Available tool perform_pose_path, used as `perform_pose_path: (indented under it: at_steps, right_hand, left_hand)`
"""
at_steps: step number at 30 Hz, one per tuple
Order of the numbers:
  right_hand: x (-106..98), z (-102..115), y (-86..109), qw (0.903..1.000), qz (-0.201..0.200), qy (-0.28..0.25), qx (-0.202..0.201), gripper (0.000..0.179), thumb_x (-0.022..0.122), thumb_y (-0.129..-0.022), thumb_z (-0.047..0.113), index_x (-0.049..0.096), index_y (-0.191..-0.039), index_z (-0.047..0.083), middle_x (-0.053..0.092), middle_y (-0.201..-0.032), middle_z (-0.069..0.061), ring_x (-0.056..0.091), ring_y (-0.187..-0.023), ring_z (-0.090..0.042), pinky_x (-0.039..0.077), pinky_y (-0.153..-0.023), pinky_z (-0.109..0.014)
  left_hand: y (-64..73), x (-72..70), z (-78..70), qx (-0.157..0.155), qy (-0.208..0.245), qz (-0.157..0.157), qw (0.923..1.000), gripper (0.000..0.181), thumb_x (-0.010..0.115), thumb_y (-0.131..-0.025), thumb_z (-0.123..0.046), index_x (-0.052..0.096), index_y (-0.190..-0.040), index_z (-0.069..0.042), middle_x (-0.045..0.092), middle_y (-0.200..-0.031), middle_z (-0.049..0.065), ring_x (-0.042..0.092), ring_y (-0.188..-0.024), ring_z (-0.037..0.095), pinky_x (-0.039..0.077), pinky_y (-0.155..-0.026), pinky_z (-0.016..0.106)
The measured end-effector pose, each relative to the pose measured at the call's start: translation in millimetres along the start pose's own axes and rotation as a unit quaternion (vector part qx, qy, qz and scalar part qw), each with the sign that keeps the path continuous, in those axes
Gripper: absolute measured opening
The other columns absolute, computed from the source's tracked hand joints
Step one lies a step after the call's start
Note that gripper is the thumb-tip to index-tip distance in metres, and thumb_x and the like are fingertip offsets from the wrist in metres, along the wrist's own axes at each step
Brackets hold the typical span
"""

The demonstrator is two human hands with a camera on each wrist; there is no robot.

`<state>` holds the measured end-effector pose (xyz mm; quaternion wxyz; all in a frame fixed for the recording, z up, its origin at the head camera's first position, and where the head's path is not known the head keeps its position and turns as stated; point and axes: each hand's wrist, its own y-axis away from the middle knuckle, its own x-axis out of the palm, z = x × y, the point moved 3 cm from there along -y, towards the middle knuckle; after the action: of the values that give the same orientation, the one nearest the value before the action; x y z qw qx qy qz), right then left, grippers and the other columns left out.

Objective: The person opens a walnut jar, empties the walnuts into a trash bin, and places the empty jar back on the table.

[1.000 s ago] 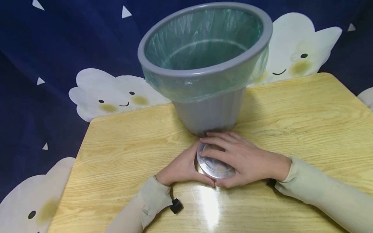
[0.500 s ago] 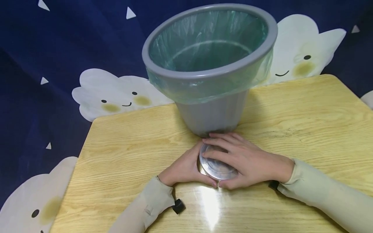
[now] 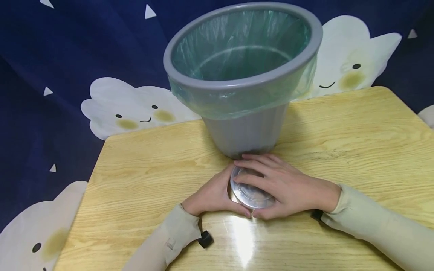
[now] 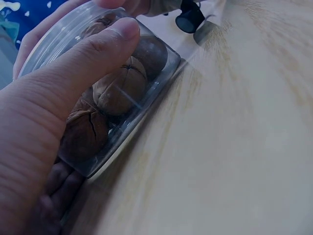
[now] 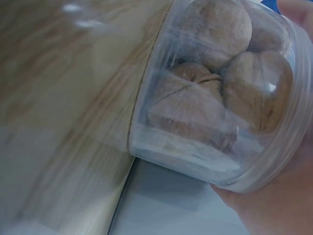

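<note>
A clear jar [image 5: 181, 159] of brown nuts [image 5: 257, 90] stands on the wooden table [image 3: 145, 169], just in front of the grey bin [image 3: 245, 133] with its green liner [image 3: 234, 101]. The left hand [image 3: 215, 194] is curled round the jar's side, thumb forward; the right hand [image 3: 283, 188] grips the silvery lid [image 3: 249, 196], fingers slightly spread over its ringed top. A faint dark mark [image 3: 170, 244] on the left sleeve [image 3: 179, 224] may be lettering, too small to read.

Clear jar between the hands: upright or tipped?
Upright: the jar has its silver top facing up under the right hand, its base on the table.
</note>
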<state>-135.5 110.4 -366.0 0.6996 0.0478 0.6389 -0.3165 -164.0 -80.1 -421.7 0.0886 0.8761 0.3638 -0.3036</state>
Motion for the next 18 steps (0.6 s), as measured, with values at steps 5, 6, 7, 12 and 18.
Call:
perform_pose_path:
  at_steps: [5,6,7,12,18]
  right_hand:
    - [0,0,-0.7,1.0,0.001,0.001,-0.001,0.077,0.068,-0.076,0.063,0.045,-0.143,0.033,0.037,-0.156,0.001,0.031,-0.147,-0.028,0.032,-0.114,-0.051]
    - [0,0,-0.7,1.0,0.001,0.002,0.0,0.077,0.068,-0.077,0.063,0.045,-0.143,0.033,0.037,-0.156,0.001,0.031,-0.147,-0.028,0.032,-0.114,-0.051]
    - [0,0,-0.7,1.0,0.002,0.002,0.0,0.077,0.068,-0.077,0.063,0.045,-0.143,0.033,0.037,-0.156,0.001,0.031,-0.147,-0.027,0.032,-0.113,-0.051]
    - [0,0,-0.2,1.0,0.003,0.002,0.001,0.077,0.068,-0.077,0.063,0.045,-0.143,0.033,0.037,-0.156,0.001,0.031,-0.146,-0.027,0.033,-0.113,-0.051]
    - [0,0,-0.3,1.0,0.006,0.004,0.001,0.077,0.067,-0.076,0.063,0.044,-0.143,0.033,0.037,-0.156,0.002,0.031,-0.146,-0.027,0.033,-0.113,-0.051]
  left_hand:
    - [-0.1,-0.6,0.5,0.004,0.006,-0.001,1.0,0.125,0.089,-0.055,-0.055,0.012,-0.152,-0.04,0.029,-0.153,-0.021,0.039,-0.139,0.002,0.039,-0.117,0.031]
    - [0.0,-0.6,0.0,0.002,0.007,0.0,1.0,0.125,0.09,-0.055,-0.054,0.011,-0.151,-0.04,0.029,-0.153,-0.021,0.039,-0.139,0.001,0.039,-0.117,0.031]
    - [0.1,-0.6,-0.8,-0.001,0.009,0.001,1.0,0.125,0.091,-0.055,-0.052,0.011,-0.151,-0.041,0.029,-0.153,-0.021,0.038,-0.139,0.001,0.039,-0.117,0.03]
    - [1.7,-3.0,-12.1,-0.015,0.01,0.003,0.9998,0.127,0.094,-0.056,-0.04,0.011,-0.151,-0.041,0.029,-0.153,-0.021,0.037,-0.14,0.001,0.036,-0.119,0.03]
    - [3.5,-9.1,-29.7,-0.011,0.018,0.002,0.9998,0.125,0.096,-0.057,-0.029,0.015,-0.152,-0.033,0.032,-0.153,-0.015,0.039,-0.14,0.006,0.036,-0.12,0.033]
